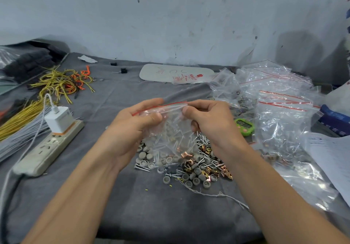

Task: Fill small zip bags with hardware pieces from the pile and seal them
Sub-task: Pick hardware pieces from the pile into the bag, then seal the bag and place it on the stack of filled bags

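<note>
Small packing workshop, prob. home-run: scuffed wall (170, 16), cloth-covered table (151, 206) w/ loose hardware pile (198, 170) (screws, clips, caps), heap of zip bags (274, 96), cut wire bundles (20, 119), power strip (47, 149), green timer (244, 126).

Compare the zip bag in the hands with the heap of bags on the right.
The held zip bag hangs above the hardware pile, its top pinched by the left hand and right hand; the bag heap lies crumpled on the cloth, untouched. The held zip bag shows screws and a copper clip inside; the bag heap's contents are unclear. Both are clear plastic with red zip strips.
</note>
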The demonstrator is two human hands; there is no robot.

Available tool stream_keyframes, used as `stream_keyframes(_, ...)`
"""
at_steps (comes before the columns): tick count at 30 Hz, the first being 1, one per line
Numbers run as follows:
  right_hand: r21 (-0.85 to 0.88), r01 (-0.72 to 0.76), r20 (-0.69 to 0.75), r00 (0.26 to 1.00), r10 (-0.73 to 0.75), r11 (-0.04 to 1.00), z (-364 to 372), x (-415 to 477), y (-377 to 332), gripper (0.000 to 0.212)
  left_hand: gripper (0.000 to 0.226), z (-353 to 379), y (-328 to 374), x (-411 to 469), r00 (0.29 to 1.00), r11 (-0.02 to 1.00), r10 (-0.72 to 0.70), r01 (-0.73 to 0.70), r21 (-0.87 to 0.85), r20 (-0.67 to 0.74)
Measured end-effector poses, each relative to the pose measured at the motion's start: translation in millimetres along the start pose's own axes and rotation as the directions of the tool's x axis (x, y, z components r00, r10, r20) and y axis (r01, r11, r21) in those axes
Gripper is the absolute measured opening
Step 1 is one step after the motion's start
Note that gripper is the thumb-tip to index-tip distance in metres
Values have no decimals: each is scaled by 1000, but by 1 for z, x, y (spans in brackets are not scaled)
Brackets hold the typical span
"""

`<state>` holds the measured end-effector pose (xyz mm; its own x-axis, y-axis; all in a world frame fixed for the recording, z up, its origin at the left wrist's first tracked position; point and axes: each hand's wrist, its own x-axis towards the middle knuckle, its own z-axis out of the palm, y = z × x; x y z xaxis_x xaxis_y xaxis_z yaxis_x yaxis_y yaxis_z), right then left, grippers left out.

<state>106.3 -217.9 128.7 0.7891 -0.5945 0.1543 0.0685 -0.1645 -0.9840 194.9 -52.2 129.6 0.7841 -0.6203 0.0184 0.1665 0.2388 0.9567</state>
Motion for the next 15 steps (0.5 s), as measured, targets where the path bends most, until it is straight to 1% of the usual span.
stream_keyframes(2,83,-22,-24,999,24,996,4,4,-2,11,55,-6,0,3,1000,998,21,-20,-64,3)
stream_keyframes(3,162,-42,-33,998,48,986,4,6,-4,12,58,-10,0,4,999,997,30,-28,-73,22)
stream_keyframes(4,262,-68,-27,997,78,963,5,9,-7,14,61,-15,0,4,998,998,40,-38,-43,46)
stream_keyframes(6,475,-137,35,990,137,869,3,13,-12,16,60,-21,-3,3,994,987,38,-54,152,105)
stream_keyframes(8,646,-225,135,974,181,730,1,14,-15,15,56,-21,-9,2,980,929,-30,-45,368,196)
stream_keyframes(9,706,-267,184,964,194,656,0,14,-16,11,53,-18,-14,2,972,881,-74,-41,472,222)
stream_keyframes(11,793,-317,242,948,208,520,1,16,-17,5,44,-10,-23,4,974,759,-100,-58,648,205)
stream_keyframes(12,826,-324,246,943,222,461,2,17,-17,7,41,-6,-26,6,980,717,-88,-63,695,181)
stream_keyframes(13,854,-317,231,941,247,412,1,19,-16,8,40,-1,-28,6,984,705,-76,-59,706,159)
stream_keyframes(14,874,-297,200,941,273,385,0,21,-16,4,38,2,-29,6,987,720,-73,-48,693,145)
stream_keyframes(15,881,-271,162,943,290,389,-3,22,-15,2,36,4,-29,7,986,758,-89,-25,652,141)
